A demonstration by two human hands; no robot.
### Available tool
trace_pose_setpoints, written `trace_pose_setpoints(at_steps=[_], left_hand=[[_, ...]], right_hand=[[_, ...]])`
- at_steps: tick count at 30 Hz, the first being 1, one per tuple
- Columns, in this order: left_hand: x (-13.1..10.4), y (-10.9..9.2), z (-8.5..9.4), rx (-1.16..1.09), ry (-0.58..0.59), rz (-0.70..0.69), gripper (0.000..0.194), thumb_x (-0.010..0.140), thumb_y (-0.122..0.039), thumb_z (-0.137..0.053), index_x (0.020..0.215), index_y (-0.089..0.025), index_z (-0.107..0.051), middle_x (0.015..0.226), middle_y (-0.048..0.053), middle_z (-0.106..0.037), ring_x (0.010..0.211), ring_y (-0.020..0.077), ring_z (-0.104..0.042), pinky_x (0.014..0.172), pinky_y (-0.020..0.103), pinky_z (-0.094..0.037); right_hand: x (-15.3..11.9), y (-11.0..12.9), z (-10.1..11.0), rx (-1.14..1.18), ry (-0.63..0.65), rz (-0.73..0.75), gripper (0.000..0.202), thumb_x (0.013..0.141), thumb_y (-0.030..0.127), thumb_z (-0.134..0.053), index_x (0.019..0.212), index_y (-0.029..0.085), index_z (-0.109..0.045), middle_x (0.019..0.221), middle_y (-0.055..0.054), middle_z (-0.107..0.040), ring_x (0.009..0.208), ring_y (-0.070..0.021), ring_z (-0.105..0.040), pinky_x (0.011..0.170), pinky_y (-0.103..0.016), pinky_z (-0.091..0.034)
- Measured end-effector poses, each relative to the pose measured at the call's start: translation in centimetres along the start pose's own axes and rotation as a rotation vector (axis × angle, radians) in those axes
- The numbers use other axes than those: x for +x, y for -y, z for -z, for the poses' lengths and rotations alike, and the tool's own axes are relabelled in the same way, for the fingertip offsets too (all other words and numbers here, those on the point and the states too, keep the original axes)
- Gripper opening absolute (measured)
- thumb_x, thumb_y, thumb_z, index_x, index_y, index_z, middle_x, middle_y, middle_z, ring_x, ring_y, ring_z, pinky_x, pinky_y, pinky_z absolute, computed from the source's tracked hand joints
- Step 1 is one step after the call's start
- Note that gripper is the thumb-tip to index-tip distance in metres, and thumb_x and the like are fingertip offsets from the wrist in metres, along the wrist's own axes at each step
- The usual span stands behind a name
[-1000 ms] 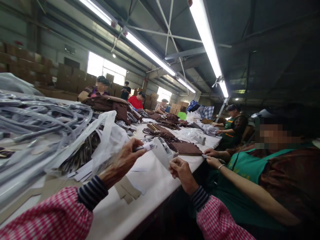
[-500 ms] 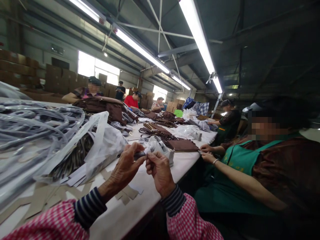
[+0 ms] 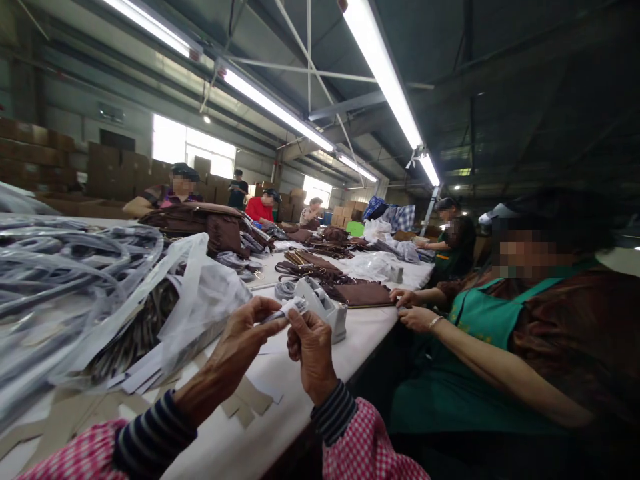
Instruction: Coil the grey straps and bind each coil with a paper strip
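My left hand (image 3: pixel 234 347) holds a small grey and white wrapped strip (image 3: pixel 281 311) between thumb and fingers, above the white table (image 3: pixel 215 443). My right hand (image 3: pixel 313 347) pinches the strip's right end, with its other fingers curled in. Just behind both hands stands a pale grey tape dispenser (image 3: pixel 327 310), partly hidden by the right hand. To the left lies an open clear plastic bag (image 3: pixel 210 297) full of thin dark strips.
Clear-wrapped straps (image 3: pixel 60 267) heap up at the left. Cardboard pieces (image 3: pixel 247 400) lie near the front edge. Brown bags (image 3: pixel 357 293) spread farther back. A co-worker in a green apron (image 3: pixel 480 320) sits close on the right, hands at a brown bag.
Both hands have moved slightly left, still together on the strip. More of the tape dispenser shows behind them. The whole view has shifted a little.
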State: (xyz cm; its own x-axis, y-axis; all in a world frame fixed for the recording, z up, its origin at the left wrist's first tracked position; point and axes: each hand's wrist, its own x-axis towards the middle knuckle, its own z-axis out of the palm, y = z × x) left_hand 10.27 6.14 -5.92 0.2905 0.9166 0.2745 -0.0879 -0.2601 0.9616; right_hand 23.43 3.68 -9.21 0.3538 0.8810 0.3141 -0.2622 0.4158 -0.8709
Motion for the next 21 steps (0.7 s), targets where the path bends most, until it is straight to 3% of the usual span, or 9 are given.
trace_pose_setpoints(at_steps=[3, 7, 10, 12, 14, 18, 21], left_hand=[[-0.1, -0.1, 0.1, -0.070, 0.060, 0.144, 0.049, 0.066, -0.052, -0.082, 0.097, -0.019, -0.063, 0.078, 0.000, -0.067, 0.070, 0.0172, -0.058, 0.064, 0.029, -0.045], [0.2, 0.0, 0.2, -0.096, 0.089, 0.199, 0.050, 0.066, -0.056, -0.081, 0.092, -0.019, -0.062, 0.074, 0.001, -0.067, 0.066, 0.0159, -0.057, 0.058, 0.026, -0.044], [-0.2, -0.2, 0.0, -0.070, 0.097, 0.206, 0.047, 0.067, -0.054, -0.080, 0.090, -0.019, -0.060, 0.073, 0.000, -0.065, 0.063, 0.0141, -0.057, 0.052, 0.022, -0.039], [-0.7, -0.4, -0.4, -0.064, 0.159, 0.204, 0.042, 0.068, -0.050, -0.079, 0.088, -0.019, -0.058, 0.071, -0.001, -0.064, 0.060, 0.0128, -0.055, 0.048, 0.020, -0.036], [-1.0, -0.5, -0.9, -0.078, 0.266, 0.193, 0.039, 0.067, -0.045, -0.077, 0.087, -0.019, -0.057, 0.070, -0.002, -0.063, 0.058, 0.0125, -0.056, 0.045, 0.020, -0.036], [-1.2, -0.1, -1.4, -0.110, 0.406, 0.234, 0.043, 0.059, -0.034, -0.079, 0.093, -0.020, -0.056, 0.072, -0.001, -0.065, 0.053, 0.0142, -0.058, 0.041, 0.023, -0.044], [-1.7, 0.1, -0.9, -0.112, 0.409, 0.335, 0.063, 0.045, -0.023, -0.088, 0.098, -0.020, -0.054, 0.078, 0.000, -0.067, 0.052, 0.0153, -0.060, 0.042, 0.024, -0.046]], right_hand=[[-0.2, -0.7, 1.0, -0.018, 0.055, 0.034, 0.045, 0.083, 0.053, -0.078, 0.068, 0.018, -0.053, 0.054, 0.006, -0.053, 0.041, -0.0050, -0.039, 0.040, -0.019, -0.026], [-0.8, -0.9, 3.6, -0.220, 0.063, 0.022, 0.038, 0.084, 0.050, -0.075, 0.073, 0.019, -0.056, 0.061, 0.003, -0.058, 0.043, -0.0081, -0.043, 0.040, -0.020, -0.030], [-1.0, 0.8, 5.2, -0.596, 0.031, 0.326, 0.020, 0.087, 0.036, -0.074, 0.097, 0.020, -0.067, 0.075, -0.001, -0.064, 0.061, -0.0153, -0.058, 0.053, -0.026, -0.047], [-1.0, 2.4, 5.7, -0.921, 0.126, 0.623, 0.025, 0.090, 0.026, -0.069, 0.115, 0.023, -0.071, 0.101, -0.008, -0.070, 0.087, -0.0226, -0.066, 0.072, -0.033, -0.055], [-0.7, 3.9, 6.1, -1.167, 0.248, 0.884, 0.029, 0.096, 0.019, -0.059, 0.121, 0.026, -0.071, 0.119, -0.011, -0.069, 0.105, -0.0274, -0.065, 0.087, -0.039, -0.055], [0.0, 4.5, 7.6, -1.326, 0.468, 1.135, 0.037, 0.093, 0.009, -0.053, 0.124, 0.023, -0.067, 0.103, -0.008, -0.074, 0.098, -0.0251, -0.069, 0.085, -0.034, -0.055], [0.5, 3.3, 8.7, -1.330, 0.546, 1.161, 0.033, 0.083, 0.008, -0.057, 0.109, 0.024, -0.067, 0.094, -0.007, -0.073, 0.091, -0.0255, -0.070, 0.081, -0.032, -0.056]])
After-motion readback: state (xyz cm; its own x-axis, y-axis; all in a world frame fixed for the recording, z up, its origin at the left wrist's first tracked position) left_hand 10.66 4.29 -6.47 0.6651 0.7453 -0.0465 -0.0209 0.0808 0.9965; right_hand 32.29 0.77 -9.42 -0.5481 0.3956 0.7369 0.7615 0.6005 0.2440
